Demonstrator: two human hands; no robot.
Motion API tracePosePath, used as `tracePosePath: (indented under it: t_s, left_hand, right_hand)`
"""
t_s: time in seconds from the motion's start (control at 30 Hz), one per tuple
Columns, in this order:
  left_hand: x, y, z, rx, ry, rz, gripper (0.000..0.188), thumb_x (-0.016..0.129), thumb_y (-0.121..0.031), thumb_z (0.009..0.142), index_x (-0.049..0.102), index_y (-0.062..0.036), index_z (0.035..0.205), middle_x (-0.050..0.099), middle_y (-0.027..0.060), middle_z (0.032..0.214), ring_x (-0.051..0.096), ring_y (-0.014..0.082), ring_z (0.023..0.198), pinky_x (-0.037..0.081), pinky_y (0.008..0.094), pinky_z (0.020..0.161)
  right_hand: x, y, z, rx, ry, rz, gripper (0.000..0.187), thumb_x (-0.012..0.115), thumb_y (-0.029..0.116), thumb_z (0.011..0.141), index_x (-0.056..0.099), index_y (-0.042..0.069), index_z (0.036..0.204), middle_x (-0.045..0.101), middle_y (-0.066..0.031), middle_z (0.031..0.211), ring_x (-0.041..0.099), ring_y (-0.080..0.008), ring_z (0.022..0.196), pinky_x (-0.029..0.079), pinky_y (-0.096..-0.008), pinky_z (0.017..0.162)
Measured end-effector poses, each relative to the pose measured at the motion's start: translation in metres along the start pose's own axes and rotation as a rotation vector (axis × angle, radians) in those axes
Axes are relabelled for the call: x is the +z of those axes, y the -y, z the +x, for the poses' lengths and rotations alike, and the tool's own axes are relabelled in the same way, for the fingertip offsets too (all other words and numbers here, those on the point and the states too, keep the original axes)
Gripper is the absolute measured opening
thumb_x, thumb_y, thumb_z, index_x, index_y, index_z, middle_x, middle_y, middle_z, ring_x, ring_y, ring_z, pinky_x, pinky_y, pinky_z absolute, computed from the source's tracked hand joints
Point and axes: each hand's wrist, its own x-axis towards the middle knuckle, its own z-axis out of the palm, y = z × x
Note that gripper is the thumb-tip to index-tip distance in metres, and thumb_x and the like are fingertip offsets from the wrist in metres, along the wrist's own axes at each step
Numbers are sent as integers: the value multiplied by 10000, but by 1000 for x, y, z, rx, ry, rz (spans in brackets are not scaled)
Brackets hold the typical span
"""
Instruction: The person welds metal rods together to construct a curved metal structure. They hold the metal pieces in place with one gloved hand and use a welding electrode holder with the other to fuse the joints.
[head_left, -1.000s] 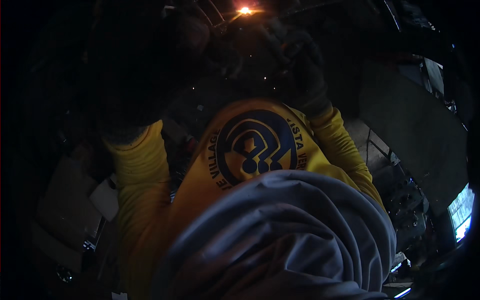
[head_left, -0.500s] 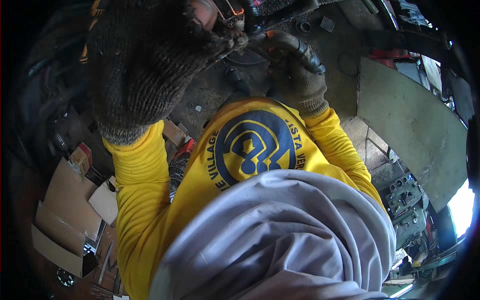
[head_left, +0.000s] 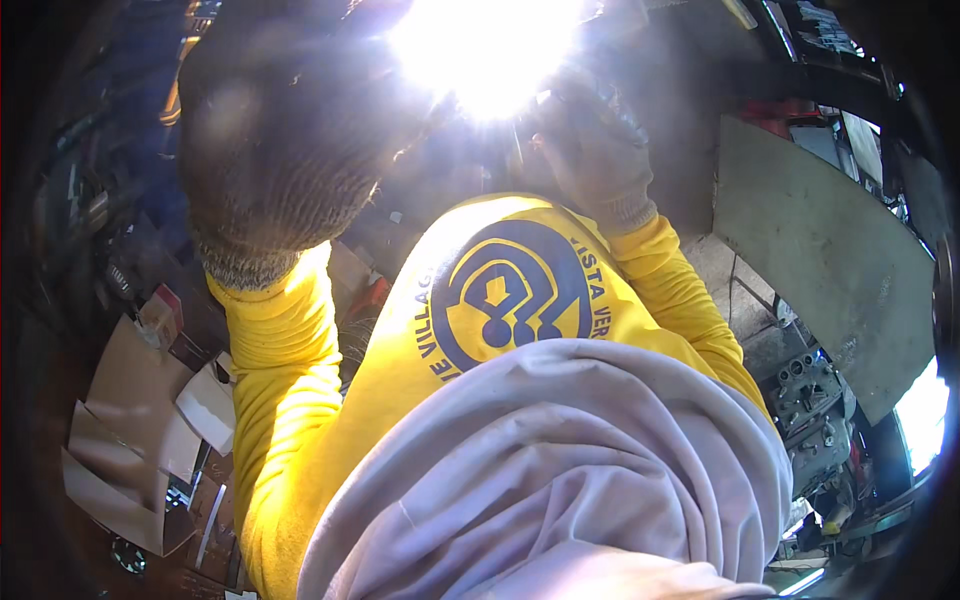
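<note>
Between the two gloved hands, a little above the right one, a bright light point(head_left: 487, 50) burns out to solid white and reaches the upper edge of the view. Its glare swallows the fingertips on both sides. To the left of this light is the left hand point(head_left: 285, 140), in a dark, ribbed knit glove, its inner side close to the white; whether its fingers are apart or closed on something, I cannot tell. To the right and slightly lower is the right hand point(head_left: 600, 160), in a greyish knit glove, its fingers turned up toward the light; haze hides whether they are clamped on anything, so that grip cannot be told either.

Below the left hand runs a yellow sleeve point(head_left: 285, 350), brightly lit along its inner side. Below and between the hands is a yellow shirt point(head_left: 400, 370) with a round, dark blue emblem point(head_left: 515, 295), and nearer the wearer a pale, folded cloth point(head_left: 560, 470) lies over it. Down and left of the left hand stands an open cardboard box point(head_left: 135, 400). Right of the right hand, well apart, leans a large grey-green panel point(head_left: 820, 260), with a metal part with round holes point(head_left: 810, 395) below it.
</note>
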Motion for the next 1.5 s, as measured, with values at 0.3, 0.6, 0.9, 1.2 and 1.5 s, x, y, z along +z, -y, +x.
tracePosePath:
  t_s: [0.3,0.6,0.9,1.2,1.5]
  left_hand:
    - [30,-7,-23,-75,-211,191,429,592,-467,1006,705,-90,1176,712,74,1225,684,220,1104,526,358,972]
    - [30,5,-21,-58,-209,-89,456,565,-477,1017,703,-94,1220,705,72,1250,675,224,1139,514,351,1015]
    - [53,32,-54,-76,42,-206,490,539,-488,1022,678,-94,1277,685,95,1286,650,257,1184,492,366,1042]
    - [37,34,-43,-145,175,-313,568,478,-532,1030,614,-92,1361,621,148,1382,579,291,1286,447,394,1076]
    - [30,21,-34,-139,125,-422,611,490,-552,1018,580,-73,1385,596,158,1405,567,301,1299,437,399,1086]
  right_hand:
    - [-2,2,6,-36,-36,73,385,779,168,806,680,113,1174,666,-112,1263,661,-272,1133,557,-370,889]
    - [-13,14,17,69,-113,437,305,747,-31,801,689,9,1097,697,-128,1143,708,-232,1007,574,-314,795]
    - [-10,10,9,105,-96,404,431,721,-29,763,665,6,1189,696,-121,1077,702,-237,941,561,-322,808]
    - [-23,15,23,84,-126,436,474,704,-37,826,644,103,1275,704,-84,1212,720,-236,1040,572,-305,856]
    - [-6,7,2,10,-113,68,426,772,105,790,671,2,1191,706,-135,1080,708,-282,933,555,-363,857]
